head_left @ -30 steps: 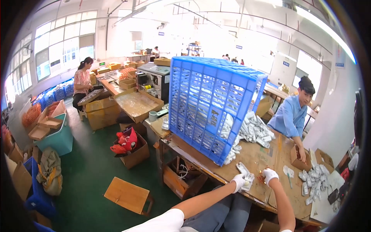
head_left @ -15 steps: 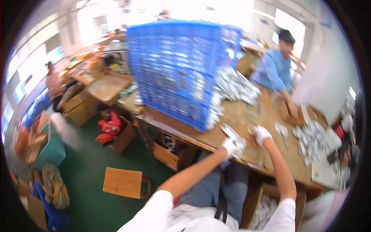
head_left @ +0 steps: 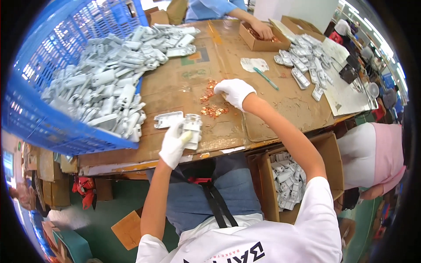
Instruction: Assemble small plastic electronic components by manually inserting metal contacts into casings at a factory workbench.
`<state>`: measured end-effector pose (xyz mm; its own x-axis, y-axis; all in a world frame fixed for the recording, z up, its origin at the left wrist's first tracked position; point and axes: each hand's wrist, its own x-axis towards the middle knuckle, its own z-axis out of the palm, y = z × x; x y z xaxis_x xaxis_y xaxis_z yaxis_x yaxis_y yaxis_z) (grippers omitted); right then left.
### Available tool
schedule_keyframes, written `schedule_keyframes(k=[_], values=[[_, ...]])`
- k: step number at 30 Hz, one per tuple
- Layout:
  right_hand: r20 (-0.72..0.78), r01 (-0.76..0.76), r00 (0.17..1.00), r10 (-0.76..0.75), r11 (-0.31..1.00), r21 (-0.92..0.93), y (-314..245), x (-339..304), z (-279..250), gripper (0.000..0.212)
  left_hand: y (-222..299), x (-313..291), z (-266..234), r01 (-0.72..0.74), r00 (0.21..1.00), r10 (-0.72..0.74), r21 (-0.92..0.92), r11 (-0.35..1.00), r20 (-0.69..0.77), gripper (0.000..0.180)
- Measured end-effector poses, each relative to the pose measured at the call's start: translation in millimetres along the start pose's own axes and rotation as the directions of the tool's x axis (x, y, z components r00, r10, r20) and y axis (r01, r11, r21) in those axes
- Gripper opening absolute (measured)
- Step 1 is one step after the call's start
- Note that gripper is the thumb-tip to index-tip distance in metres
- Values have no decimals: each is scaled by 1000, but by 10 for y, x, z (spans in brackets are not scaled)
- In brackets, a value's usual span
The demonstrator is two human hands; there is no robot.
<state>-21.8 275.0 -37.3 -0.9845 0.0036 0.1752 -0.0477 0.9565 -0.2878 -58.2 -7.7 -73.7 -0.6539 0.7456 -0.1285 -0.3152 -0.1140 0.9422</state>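
Note:
My left hand (head_left: pixel 172 143), in a white glove, grips a light grey plastic housing (head_left: pixel 192 125) near the table's front edge, thumb across its lower part. Just beside it, another grey housing (head_left: pixel 168 119) lies on the cardboard-covered table. My right hand (head_left: pixel 237 92), also gloved, reaches into a loose pile of small copper-coloured metal pieces (head_left: pixel 213 111). Its fingers are drawn together at the pile, and whatever sits between the fingertips is hidden. To the left, a blue plastic crate (head_left: pixel 26 105) lies tipped, with a heap of grey housings (head_left: pixel 103 79) spilling out.
Across the table, a blue-sleeved person's hand (head_left: pixel 262 30) dips into a small cardboard box (head_left: pixel 251 40) of copper pieces. A teal pen (head_left: pixel 265 79) lies near more assembled-looking housings (head_left: pixel 302 61). An open carton (head_left: pixel 263 188) of housings stands beside my legs. A stool (head_left: pixel 127 230) is at lower left.
My view has swung down and closer over the table. The left hand still grips a housing; the right hand remains at the copper pieces, its fingers now over the pile.

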Motion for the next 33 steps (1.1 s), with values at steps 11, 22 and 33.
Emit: schedule_keyframes(k=[11, 22, 33], values=[[43, 436, 900, -435, 888, -143, -110, 2, -10, 18, 142, 0, 109, -31, 989, 5, -172, 985, -150, 77], [132, 435, 899, -417, 881, -184, -88, 54, 8, 16, 81, 13, 124, -44, 984, 18, -147, 988, -176, 59], [258, 378, 917, -305, 872, -311, -251, 89, -112, 14, 86, -6, 72, -34, 989, 4, -201, 979, -146, 58]])
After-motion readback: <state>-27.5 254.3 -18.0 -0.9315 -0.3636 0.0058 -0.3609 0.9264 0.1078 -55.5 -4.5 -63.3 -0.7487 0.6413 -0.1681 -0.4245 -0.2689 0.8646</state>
